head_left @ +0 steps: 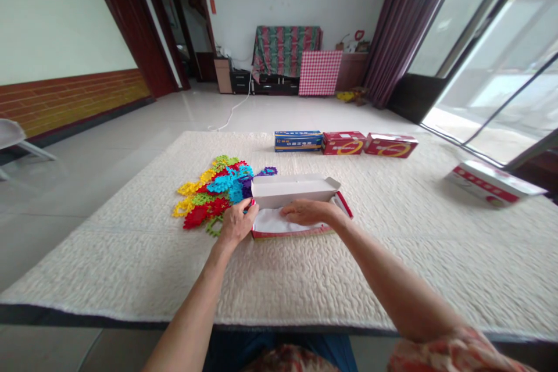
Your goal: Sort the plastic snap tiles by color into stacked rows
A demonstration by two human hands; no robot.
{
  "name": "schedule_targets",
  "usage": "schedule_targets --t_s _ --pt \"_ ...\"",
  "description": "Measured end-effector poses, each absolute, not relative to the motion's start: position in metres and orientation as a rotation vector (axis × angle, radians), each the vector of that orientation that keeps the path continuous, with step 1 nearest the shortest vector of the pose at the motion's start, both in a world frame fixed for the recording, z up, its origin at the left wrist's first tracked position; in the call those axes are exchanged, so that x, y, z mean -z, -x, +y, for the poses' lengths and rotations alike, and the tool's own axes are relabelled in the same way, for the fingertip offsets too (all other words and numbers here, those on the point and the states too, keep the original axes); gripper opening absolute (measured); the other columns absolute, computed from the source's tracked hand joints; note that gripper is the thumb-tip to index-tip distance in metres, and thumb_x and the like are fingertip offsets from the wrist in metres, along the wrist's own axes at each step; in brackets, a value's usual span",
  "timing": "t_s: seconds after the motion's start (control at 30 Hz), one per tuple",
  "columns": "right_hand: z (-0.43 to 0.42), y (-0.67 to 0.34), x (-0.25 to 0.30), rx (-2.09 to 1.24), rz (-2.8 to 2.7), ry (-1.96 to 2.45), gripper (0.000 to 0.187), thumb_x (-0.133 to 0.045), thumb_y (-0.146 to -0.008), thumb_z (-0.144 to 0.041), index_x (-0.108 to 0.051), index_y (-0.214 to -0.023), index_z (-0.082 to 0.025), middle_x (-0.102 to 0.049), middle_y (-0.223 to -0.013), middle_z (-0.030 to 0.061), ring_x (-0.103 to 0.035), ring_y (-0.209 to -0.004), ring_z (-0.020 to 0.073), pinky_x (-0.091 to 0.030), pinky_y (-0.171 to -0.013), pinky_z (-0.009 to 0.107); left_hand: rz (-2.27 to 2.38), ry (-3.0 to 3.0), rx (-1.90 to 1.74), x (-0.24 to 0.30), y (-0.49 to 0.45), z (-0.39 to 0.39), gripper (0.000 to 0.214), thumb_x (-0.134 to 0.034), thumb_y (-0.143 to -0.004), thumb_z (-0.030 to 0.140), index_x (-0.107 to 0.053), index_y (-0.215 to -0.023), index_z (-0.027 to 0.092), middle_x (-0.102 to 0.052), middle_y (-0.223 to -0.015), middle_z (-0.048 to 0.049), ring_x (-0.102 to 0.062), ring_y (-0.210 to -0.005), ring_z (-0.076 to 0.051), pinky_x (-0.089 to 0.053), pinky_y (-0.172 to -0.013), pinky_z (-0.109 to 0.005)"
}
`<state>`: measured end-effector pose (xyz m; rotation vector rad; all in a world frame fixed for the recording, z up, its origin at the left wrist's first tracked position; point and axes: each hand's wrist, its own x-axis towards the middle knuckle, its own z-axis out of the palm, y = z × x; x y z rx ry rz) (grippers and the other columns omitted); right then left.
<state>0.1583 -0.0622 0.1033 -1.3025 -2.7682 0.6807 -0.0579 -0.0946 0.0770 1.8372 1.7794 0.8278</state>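
In the centre of the frame, the open box (295, 187) is pale white inside with red edges and a white lining (267, 222), and the plastic pieces (231, 185) to its left mix red, yellow, lime green, sky blue and purple. Above centre, a blue box (298, 142) bears white lettering, two red boxes (342, 144) carry yellow curves, and the box at far right (492, 184) is white and red. The quilted cover (296, 290) is cream with wavy lines, the checked cloth (320, 73) at top red and white.
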Motion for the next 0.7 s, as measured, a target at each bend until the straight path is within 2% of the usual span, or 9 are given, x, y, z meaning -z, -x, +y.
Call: schedule_targets --t_s 0.13,0.3,0.4,0.53,0.6,0.7 --pt "-0.062 -0.144 -0.102 -0.718 -2.81 1.279 0.035 -0.041 -0.091 -0.014 -0.07 -0.111 -0.019 -0.074 -0.102 0.003 -0.066 -0.086 0.0156 -0.048 -0.075 0.023 1.798 -1.848 -0.807 -0.079 0.057 -0.096 0.03 -0.046 -0.088 0.03 -0.073 -0.093 0.017 -0.068 -0.081 -0.0045 -0.051 -0.074 -0.013 -0.033 -0.066 -0.02" --pt "-0.061 -0.121 -0.097 -0.647 -2.934 1.19 0.034 -0.045 -0.088 -0.01 -0.07 -0.109 -0.02 -0.071 -0.115 0.0025 -0.064 -0.098 0.0143 -0.046 -0.082 0.02 1.816 -1.845 -0.808 -0.079 0.056 -0.094 0.028 -0.047 -0.087 0.029 -0.072 -0.09 0.018 -0.066 -0.077 -0.0031 -0.048 -0.071 -0.013 -0.032 -0.065 -0.02" --pt "-0.062 -0.116 -0.1 -0.586 -2.954 1.212 0.032 -0.046 -0.087 -0.012 -0.07 -0.108 -0.019 -0.071 -0.113 0.0062 -0.065 -0.095 0.0156 -0.045 -0.078 0.021 1.813 -1.854 -0.806 -0.078 0.057 -0.093 0.029 -0.046 -0.087 0.03 -0.072 -0.088 0.017 -0.064 -0.074 -0.0018 -0.046 -0.068 -0.012 -0.031 -0.063 -0.02" --pt "-0.06 -0.11 -0.101 -0.487 -2.989 1.288 0.029 -0.057 -0.086 -0.032 -0.072 -0.104 -0.015 -0.075 -0.096 0.0096 -0.067 -0.083 0.0196 -0.046 -0.067 0.024 1.803 -1.84 -0.816 -0.077 0.057 -0.092 0.03 -0.047 -0.086 0.031 -0.073 -0.091 0.017 -0.064 -0.075 -0.0017 -0.049 -0.07 -0.012 -0.032 -0.064 -0.02" --pt "-0.058 -0.104 -0.097 -0.443 -3.022 1.307 0.031 -0.064 -0.081 -0.04 -0.074 -0.096 -0.015 -0.075 -0.093 0.0095 -0.068 -0.083 0.0211 -0.047 -0.067 0.024 1.793 -1.846 -0.826 -0.076 0.057 -0.091 0.03 -0.047 -0.086 0.031 -0.073 -0.093 0.017 -0.065 -0.076 -0.0019 -0.051 -0.072 -0.013 -0.033 -0.065 -0.02" --pt "-0.056 -0.092 -0.089 -0.374 -3.029 1.345 0.031 -0.07 -0.076 -0.038 -0.074 -0.097 -0.015 -0.075 -0.097 0.0116 -0.07 -0.089 0.0236 -0.049 -0.072 0.025 1.779 -1.856 -0.827 -0.075 0.058 -0.09 0.03 -0.047 -0.087 0.031 -0.073 -0.095 0.017 -0.067 -0.078 -0.002 -0.054 -0.075 -0.013 -0.034 -0.066 -0.02"
